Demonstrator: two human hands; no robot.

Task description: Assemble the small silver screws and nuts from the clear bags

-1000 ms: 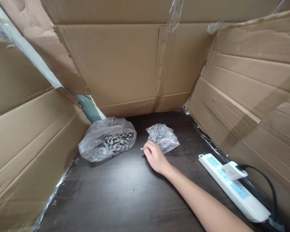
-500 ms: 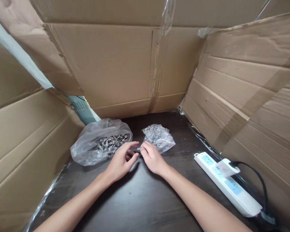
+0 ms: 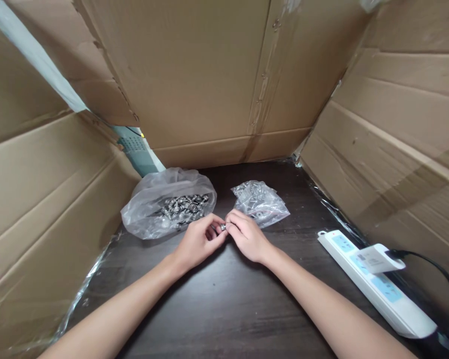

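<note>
My left hand [image 3: 200,239] and my right hand [image 3: 247,235] meet over the dark wooden table [image 3: 224,304], fingertips pinched together on a small metal part [image 3: 222,227] held between them. Just behind my left hand lies a large clear plastic bag [image 3: 168,207] with several small metal parts heaped inside. Behind my right hand lies a smaller clear bag [image 3: 260,202] of small metal pieces, close to the knuckles.
Cardboard walls [image 3: 209,80] enclose the table at the back, on the left [image 3: 41,199] and on the right [image 3: 396,129]. A white power strip [image 3: 374,281] with a white plug and black cable lies along the right wall.
My left hand came into view from the lower left and joined my right hand; both now pinch the small metal part. The view tilted slightly.
</note>
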